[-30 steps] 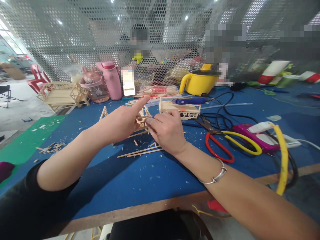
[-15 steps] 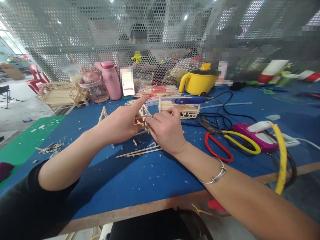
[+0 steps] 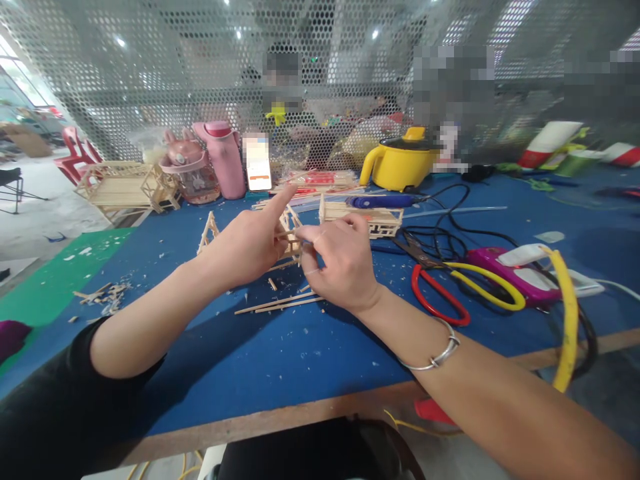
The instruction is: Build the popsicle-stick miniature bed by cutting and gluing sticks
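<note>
**Both hands on small stick frame**

Pale wooden stick frame (image 3: 290,233), open lattice of thin sticks, held just above blue table (image 3: 300,360). Left hand (image 3: 247,247) grips it, index finger extended. Right hand (image 3: 343,263) fingertips pinched on its edge. Loose sticks (image 3: 280,303) lie below.

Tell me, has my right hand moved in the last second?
Yes, slightly. The right hand has edged left toward the left hand, its fingertips now closer to the small stick frame, judged against the loose sticks lying below it.

You have one pair of scissors (image 3: 450,290), one yellow pot (image 3: 400,163), two pink bottles (image 3: 225,160), and one phone (image 3: 257,162) on your tabletop (image 3: 280,360).
</note>
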